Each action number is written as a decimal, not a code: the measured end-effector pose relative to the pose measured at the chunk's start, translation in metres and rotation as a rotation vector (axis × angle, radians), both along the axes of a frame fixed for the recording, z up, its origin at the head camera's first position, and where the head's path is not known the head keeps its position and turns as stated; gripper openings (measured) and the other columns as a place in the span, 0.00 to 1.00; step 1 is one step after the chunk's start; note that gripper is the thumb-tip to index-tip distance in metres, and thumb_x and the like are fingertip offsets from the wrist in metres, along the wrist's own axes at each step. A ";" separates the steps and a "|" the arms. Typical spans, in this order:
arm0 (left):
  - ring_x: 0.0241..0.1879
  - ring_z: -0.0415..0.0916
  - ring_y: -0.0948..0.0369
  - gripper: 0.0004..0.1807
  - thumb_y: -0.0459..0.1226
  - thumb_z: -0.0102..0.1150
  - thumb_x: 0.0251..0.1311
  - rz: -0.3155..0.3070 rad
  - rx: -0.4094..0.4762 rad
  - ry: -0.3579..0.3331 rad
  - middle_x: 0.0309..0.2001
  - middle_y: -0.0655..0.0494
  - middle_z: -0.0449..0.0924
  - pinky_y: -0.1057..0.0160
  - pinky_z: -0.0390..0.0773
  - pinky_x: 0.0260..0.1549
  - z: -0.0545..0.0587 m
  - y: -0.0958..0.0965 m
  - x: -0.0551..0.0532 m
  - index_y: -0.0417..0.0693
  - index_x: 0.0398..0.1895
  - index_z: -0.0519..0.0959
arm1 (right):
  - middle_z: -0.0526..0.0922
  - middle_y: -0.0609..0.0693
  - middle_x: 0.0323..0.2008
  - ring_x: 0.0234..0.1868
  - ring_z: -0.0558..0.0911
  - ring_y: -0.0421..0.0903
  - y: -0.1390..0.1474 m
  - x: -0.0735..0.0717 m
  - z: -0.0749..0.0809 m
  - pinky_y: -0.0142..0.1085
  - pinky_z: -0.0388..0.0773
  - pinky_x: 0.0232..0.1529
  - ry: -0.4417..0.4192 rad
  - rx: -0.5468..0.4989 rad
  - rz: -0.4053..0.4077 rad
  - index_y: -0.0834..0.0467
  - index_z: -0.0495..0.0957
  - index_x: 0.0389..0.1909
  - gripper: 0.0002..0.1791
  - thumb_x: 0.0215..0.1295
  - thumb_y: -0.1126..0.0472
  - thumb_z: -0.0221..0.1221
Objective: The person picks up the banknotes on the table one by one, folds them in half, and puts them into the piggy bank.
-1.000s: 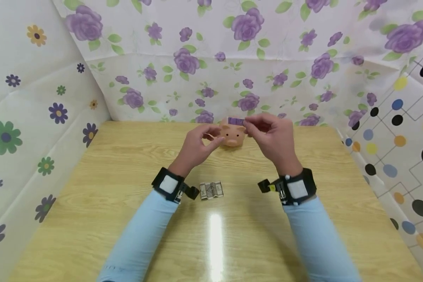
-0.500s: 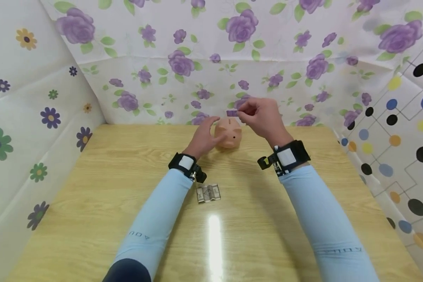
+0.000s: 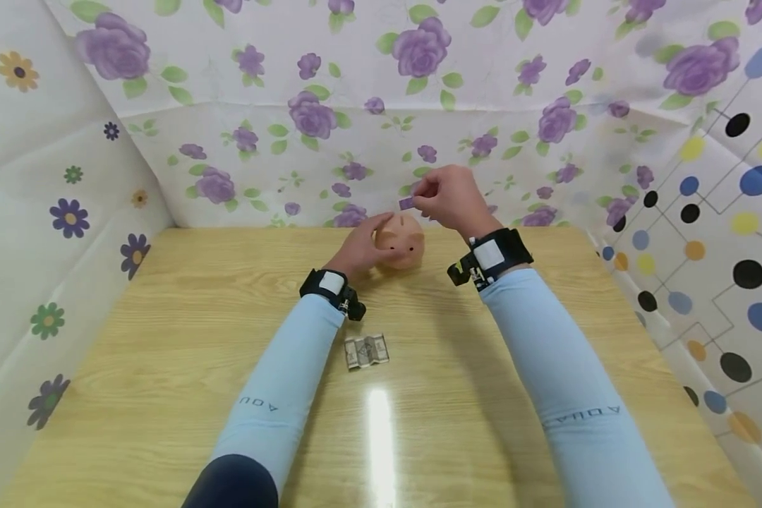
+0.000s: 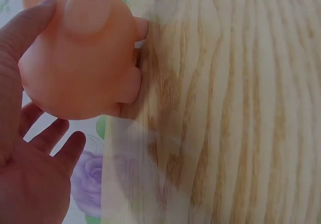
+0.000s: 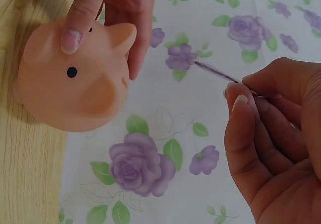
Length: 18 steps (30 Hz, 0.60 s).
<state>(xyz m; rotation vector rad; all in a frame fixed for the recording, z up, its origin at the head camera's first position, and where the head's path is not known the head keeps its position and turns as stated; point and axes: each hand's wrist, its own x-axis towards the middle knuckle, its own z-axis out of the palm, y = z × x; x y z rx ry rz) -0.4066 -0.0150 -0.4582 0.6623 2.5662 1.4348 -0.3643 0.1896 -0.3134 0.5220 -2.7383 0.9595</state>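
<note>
An orange piggy bank stands at the table's far edge, its dark coin slot showing on top in the head view. My left hand grips it from the left, thumb across the face; the right wrist view shows fingers on the other side of the piggy bank. Just above and right of the slot, my right hand pinches a small purple folded banknote between thumb and fingers. That banknote appears edge-on in the right wrist view, apart from the piggy bank.
A grey folded banknote lies creased on the wooden table, nearer to me than the piggy bank. A flowered cloth hangs behind the far edge, with patterned cloths on both sides.
My left hand has moved from beside the piggy bank to gripping it. The piggy bank now leans forward, showing its slot. My right hand has risen slightly with the purple banknote.
</note>
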 end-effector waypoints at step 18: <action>0.68 0.66 0.53 0.52 0.55 0.79 0.50 0.046 0.016 -0.038 0.74 0.58 0.63 0.48 0.74 0.63 0.002 -0.017 0.022 0.61 0.77 0.61 | 0.87 0.52 0.26 0.24 0.86 0.45 -0.025 -0.018 -0.020 0.39 0.85 0.31 -0.158 0.070 -0.059 0.60 0.88 0.26 0.07 0.61 0.62 0.68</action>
